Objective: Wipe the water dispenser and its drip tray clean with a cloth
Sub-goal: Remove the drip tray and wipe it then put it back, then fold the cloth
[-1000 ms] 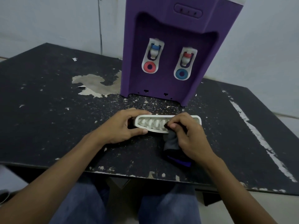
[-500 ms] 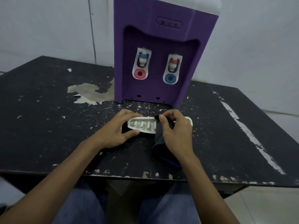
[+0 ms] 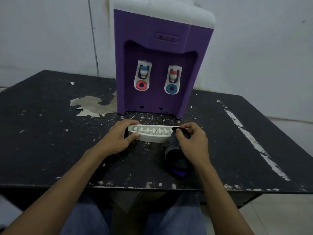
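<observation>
A purple water dispenser [image 3: 159, 53] with a white top and two taps stands at the back of the black table [image 3: 50, 141]. Its white slotted drip tray [image 3: 150, 134] lies detached on the table in front of it. My left hand [image 3: 118, 139] grips the tray's left end, thumb on the near wall and fingers over the far rim. My right hand [image 3: 193, 141] pinches a dark cloth [image 3: 176, 155] against the tray's right end. The cloth hangs down onto the table and shows a purple edge. The tray's right end is hidden by cloth and hand.
The tabletop is worn, with a large peeled patch [image 3: 91, 104] left of the dispenser and a white scrape [image 3: 254, 141] on the right. A grey wall stands behind. My knees in blue trousers [image 3: 88, 219] sit below the table's near edge.
The view has tilted up, so more of the dispenser's top shows. My right hand with the cloth has moved right along the tray, uncovering more slots. My left hand keeps its hold.
</observation>
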### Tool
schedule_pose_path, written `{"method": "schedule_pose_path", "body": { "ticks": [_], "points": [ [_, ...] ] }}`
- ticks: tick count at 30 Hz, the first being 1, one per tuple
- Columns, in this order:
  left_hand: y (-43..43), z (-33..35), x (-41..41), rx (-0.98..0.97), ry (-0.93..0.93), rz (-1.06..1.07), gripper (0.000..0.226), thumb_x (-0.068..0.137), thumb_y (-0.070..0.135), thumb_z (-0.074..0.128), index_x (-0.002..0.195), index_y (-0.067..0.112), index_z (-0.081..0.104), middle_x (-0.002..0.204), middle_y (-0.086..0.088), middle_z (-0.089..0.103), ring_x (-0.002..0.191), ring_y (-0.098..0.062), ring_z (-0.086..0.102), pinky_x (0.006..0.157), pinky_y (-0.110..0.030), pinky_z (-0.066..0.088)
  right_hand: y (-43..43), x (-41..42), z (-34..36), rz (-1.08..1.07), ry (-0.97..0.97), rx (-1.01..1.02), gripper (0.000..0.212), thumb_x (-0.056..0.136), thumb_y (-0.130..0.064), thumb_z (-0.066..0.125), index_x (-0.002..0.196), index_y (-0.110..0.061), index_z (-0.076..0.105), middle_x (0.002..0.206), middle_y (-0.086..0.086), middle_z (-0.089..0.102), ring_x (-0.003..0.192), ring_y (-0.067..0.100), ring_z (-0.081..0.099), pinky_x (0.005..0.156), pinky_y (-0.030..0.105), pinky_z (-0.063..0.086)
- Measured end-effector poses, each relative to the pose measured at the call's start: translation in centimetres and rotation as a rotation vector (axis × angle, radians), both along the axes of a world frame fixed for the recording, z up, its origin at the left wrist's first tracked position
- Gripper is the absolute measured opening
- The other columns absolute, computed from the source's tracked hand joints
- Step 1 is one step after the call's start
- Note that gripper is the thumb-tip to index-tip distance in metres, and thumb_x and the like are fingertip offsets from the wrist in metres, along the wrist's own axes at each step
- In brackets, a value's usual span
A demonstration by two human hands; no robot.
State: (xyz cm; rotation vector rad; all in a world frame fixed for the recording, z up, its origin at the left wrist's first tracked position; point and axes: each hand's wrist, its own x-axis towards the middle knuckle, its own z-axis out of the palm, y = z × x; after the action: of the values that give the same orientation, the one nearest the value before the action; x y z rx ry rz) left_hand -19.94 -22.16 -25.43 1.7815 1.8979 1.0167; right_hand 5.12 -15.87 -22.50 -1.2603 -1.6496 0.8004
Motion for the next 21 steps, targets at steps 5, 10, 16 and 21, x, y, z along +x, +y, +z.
{"method": "schedule_pose_path", "body": {
  "ticks": [5, 10, 16, 21],
  "points": [
    [0.6, -0.1, -0.3, 0.003, -0.028, 0.075, 0.045, 0.098, 0.026, 0.063, 0.141, 0.024, 0.051, 0.142, 0.004, 0.052, 0.133, -0.017, 0.044, 0.114, -0.039, 0.037, -0.1, 0.4, -0.1, 0.086, -0.090, -0.016, 0.011, 0.086, -0.025, 0.069, 0.095, -0.029, 0.064, 0.085, -0.014, 0.068, 0.078, -0.002, 0.063, 0.066, 0.016, 0.047],
    [1.2, 0.1, 0.2, 0.052, -0.039, 0.192, 0.044, 0.098, 0.020, 0.063, 0.140, 0.014, 0.052, 0.142, -0.002, 0.052, 0.129, -0.020, 0.047, 0.108, -0.033, 0.037, 0.2, 0.4, -0.7, 0.118, -0.185, -0.035, 0.009, 0.085, -0.028, 0.066, 0.094, -0.026, 0.068, 0.091, -0.009, 0.069, 0.085, 0.004, 0.064, 0.073, 0.023, 0.051],
    [1.7, -0.2, 0.5, 0.147, -0.044, 0.392, 0.044, 0.093, 0.017, 0.070, 0.134, 0.008, 0.056, 0.131, -0.011, 0.053, 0.114, -0.023, 0.056, 0.100, -0.032, 0.043, 0.8, -0.2, 0.8, 0.176, -0.077, -0.137, 0.052, 0.094, -0.061, 0.052, 0.072, -0.015, 0.066, 0.057, -0.015, 0.055, 0.051, 0.001, 0.048, 0.051, 0.016, 0.039],
    [1.9, -0.5, 0.5, 0.171, -0.045, 0.464, 0.039, 0.087, 0.024, 0.076, 0.120, 0.011, 0.061, 0.115, -0.007, 0.056, 0.096, -0.019, 0.058, 0.090, -0.039, 0.051, 4.8, -0.4, 0.9, 0.056, -0.101, -0.181, 0.022, 0.094, -0.037, 0.065, 0.093, -0.017, 0.070, 0.088, -0.003, 0.070, 0.083, 0.013, 0.065, 0.074, 0.027, 0.050]
  ]
}}
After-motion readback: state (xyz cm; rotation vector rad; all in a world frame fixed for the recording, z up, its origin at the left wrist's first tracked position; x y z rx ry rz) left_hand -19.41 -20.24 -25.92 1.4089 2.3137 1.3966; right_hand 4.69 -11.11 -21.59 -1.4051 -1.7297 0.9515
